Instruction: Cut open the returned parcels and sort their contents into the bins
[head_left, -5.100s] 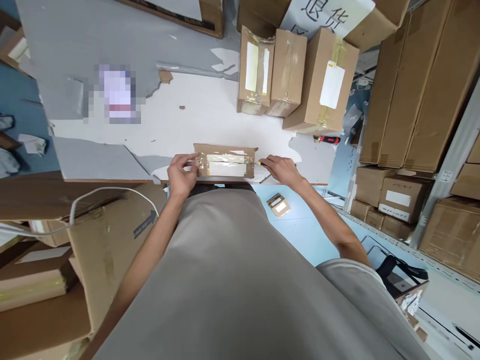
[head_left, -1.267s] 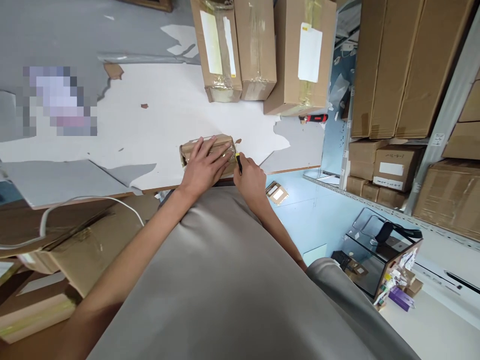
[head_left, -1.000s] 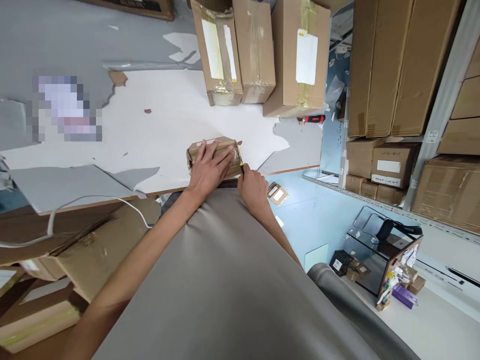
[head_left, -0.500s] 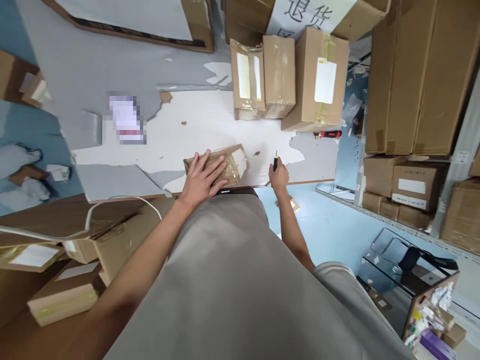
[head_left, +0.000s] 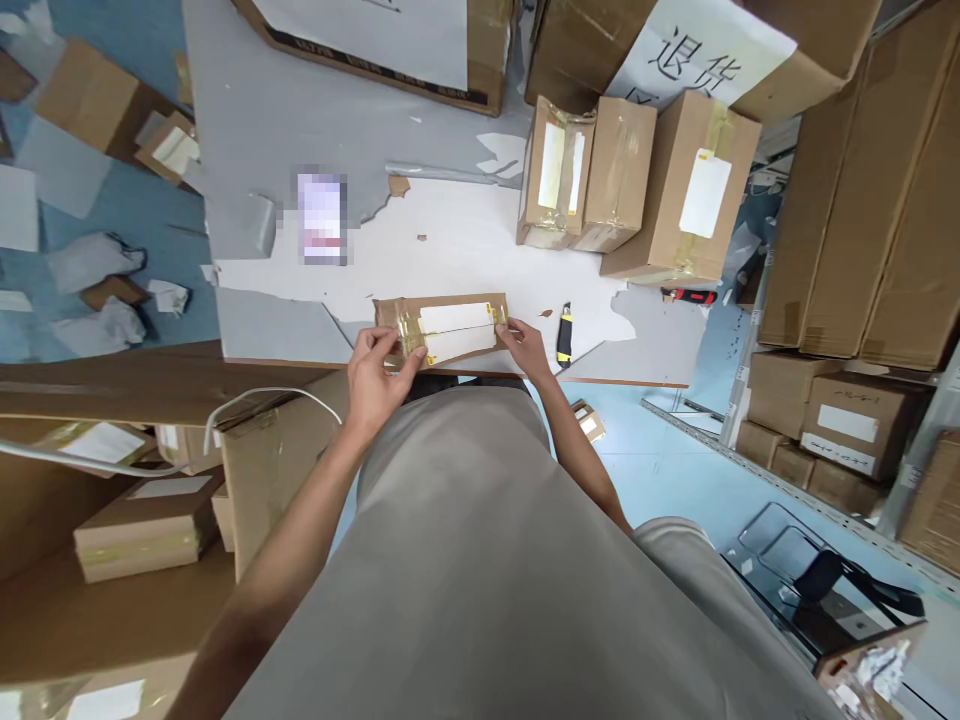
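A small cardboard box (head_left: 457, 314) lies at the table's near edge, label side up. Its white label has a dark line along its length, and clear tape wraps the left end. My left hand (head_left: 376, 378) grips that left end between thumb and fingers. At the right end, my right hand (head_left: 526, 350) pinches the box's corner. A yellow-and-black utility knife (head_left: 564, 335) rests on the table just right of my right hand, touched by neither hand.
Three taped cartons (head_left: 619, 170) stand at the back right, before a larger box with a handwritten sheet (head_left: 690, 55). A red-and-black tool (head_left: 691, 297) lies at the table's right edge. A blurred-out phone-like item (head_left: 322, 218) is on the left. Shelves of boxes (head_left: 840, 420) stand right.
My right hand has put the utility knife down on the table and taken the box's right end. The box now shows its label side, and my left hand has shifted to its left end.
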